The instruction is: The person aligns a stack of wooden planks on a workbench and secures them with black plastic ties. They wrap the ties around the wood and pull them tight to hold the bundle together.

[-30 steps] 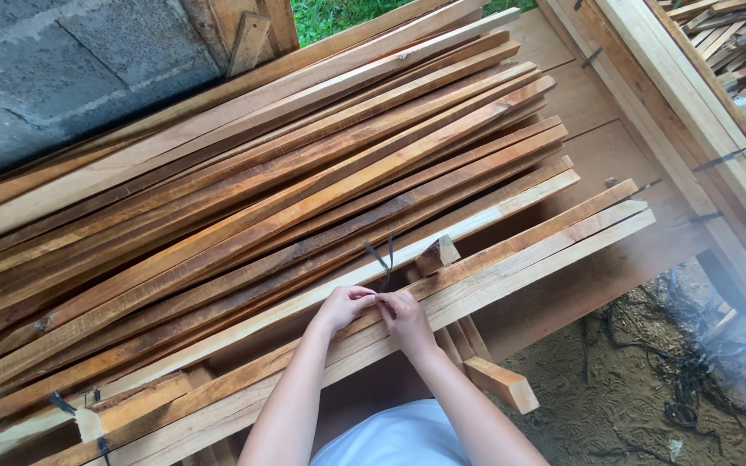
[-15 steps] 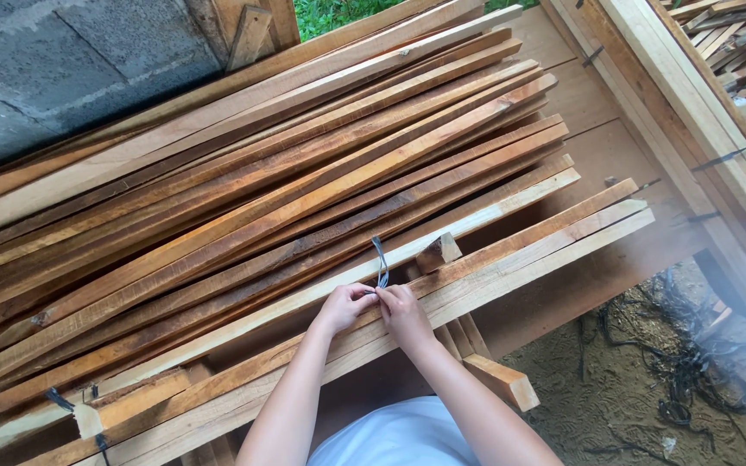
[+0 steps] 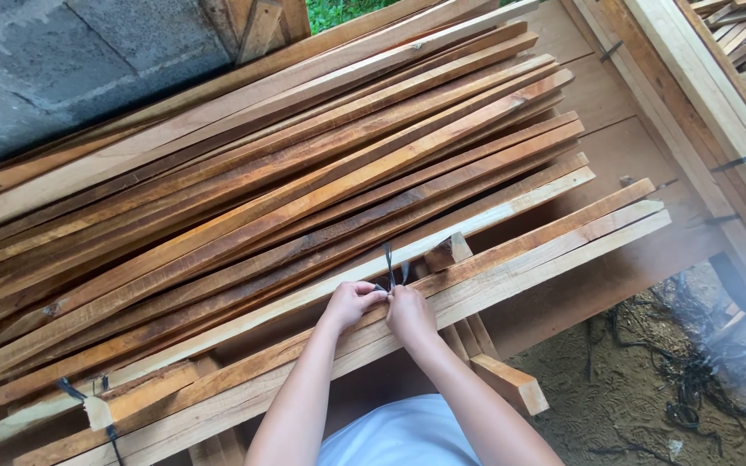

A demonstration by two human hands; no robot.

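Left hand [image 3: 351, 302] and right hand [image 3: 409, 312] closed, pinching ends of dark strap [image 3: 388, 264] together atop pale slat [image 3: 442, 237] at stack's near edge; strap ends stand upright, pulled taut to bind slats [image 3: 287, 173].

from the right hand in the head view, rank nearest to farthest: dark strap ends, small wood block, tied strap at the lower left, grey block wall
1. dark strap ends, pinched at the fingertips of the right hand, just above it.
2. small wood block, up and to the right, between the slats.
3. tied strap, far along the slats at lower left.
4. grey block wall, top left, beyond the stack.
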